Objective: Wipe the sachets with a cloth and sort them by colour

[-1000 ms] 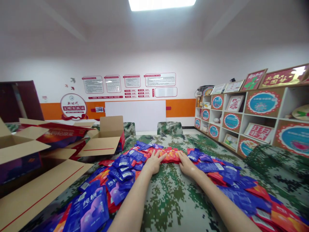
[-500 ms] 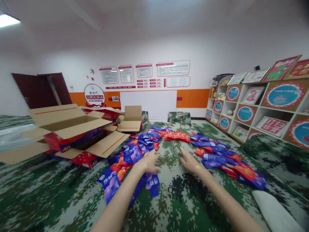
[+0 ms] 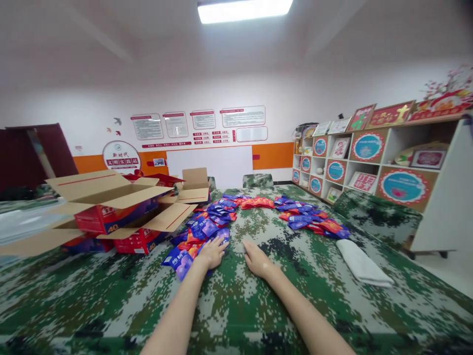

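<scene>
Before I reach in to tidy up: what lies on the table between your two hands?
Nothing: in the head view, only bare camouflage cloth shows between the left hand, resting on purple packets, and the right hand.

You are working in bright, even light from the ceiling panel overhead, which is blown out to pure white. Shadows on the surface are faint, a soft one under each forearm. The wide lens bows your view: the shelf unit leans and stretches at the right edge. The cardboard boxes at left and the far wall text look soft and slightly smeared
</scene>
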Demonstrator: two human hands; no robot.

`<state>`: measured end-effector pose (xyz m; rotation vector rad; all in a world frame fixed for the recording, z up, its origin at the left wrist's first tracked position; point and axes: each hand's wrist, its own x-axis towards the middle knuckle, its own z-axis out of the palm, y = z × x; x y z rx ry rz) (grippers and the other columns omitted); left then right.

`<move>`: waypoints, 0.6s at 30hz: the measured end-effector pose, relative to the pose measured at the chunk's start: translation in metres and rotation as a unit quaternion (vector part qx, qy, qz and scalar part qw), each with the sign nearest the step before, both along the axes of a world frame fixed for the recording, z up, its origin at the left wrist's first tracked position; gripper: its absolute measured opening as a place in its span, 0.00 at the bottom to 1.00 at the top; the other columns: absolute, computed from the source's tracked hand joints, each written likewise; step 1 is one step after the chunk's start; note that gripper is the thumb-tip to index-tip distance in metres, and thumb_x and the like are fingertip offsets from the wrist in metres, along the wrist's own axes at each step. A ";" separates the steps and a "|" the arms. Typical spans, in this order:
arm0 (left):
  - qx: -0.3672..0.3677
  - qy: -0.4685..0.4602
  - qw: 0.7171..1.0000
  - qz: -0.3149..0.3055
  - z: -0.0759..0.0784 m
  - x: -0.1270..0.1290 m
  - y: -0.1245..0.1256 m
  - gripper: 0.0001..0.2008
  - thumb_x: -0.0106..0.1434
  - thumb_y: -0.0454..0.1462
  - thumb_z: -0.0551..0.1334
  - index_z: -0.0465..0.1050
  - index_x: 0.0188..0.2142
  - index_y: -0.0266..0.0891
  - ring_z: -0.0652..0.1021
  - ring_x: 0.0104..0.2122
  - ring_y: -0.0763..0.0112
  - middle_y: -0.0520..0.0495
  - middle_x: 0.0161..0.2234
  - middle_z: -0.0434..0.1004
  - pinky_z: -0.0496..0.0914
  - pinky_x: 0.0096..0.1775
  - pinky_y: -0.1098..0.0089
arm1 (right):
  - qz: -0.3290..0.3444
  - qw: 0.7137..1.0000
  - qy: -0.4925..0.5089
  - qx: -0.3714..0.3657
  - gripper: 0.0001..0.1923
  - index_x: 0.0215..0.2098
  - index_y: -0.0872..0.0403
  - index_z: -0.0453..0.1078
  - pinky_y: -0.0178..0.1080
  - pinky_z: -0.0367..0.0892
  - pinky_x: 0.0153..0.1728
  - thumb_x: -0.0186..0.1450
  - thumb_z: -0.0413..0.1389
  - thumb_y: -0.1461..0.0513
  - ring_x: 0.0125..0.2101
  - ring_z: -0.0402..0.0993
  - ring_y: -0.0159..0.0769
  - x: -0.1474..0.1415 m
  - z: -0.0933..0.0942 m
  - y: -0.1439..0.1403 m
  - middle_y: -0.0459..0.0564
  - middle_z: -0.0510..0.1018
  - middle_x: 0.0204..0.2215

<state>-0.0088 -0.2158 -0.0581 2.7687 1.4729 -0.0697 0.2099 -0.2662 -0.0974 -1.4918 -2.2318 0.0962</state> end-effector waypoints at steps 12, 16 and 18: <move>0.049 -0.085 0.993 -0.062 0.003 0.043 -0.007 0.29 0.64 0.47 0.47 0.53 0.61 0.37 0.46 0.63 0.64 0.43 0.62 0.50 0.44 0.60 0.65 | 0.013 0.997 0.054 -0.061 0.32 0.59 0.64 0.55 0.41 0.54 0.56 0.56 0.49 0.66 0.56 0.59 0.42 0.019 0.021 0.037 0.61 0.64 0.56; 0.001 -0.107 0.990 -0.088 0.008 0.064 0.046 0.33 0.60 0.48 0.52 0.51 0.61 0.35 0.47 0.62 0.60 0.41 0.63 0.47 0.49 0.60 0.65 | -0.095 0.993 0.049 -0.040 0.28 0.57 0.60 0.60 0.37 0.60 0.49 0.56 0.49 0.67 0.48 0.68 0.39 0.051 0.062 0.138 0.56 0.73 0.49; -0.006 -0.113 0.989 -0.094 0.021 0.076 0.097 0.33 0.57 0.45 0.55 0.52 0.60 0.35 0.51 0.61 0.59 0.41 0.63 0.45 0.52 0.59 0.66 | -0.119 0.991 0.042 -0.037 0.25 0.53 0.60 0.63 0.37 0.61 0.47 0.57 0.49 0.68 0.45 0.70 0.39 0.067 0.079 0.209 0.55 0.75 0.45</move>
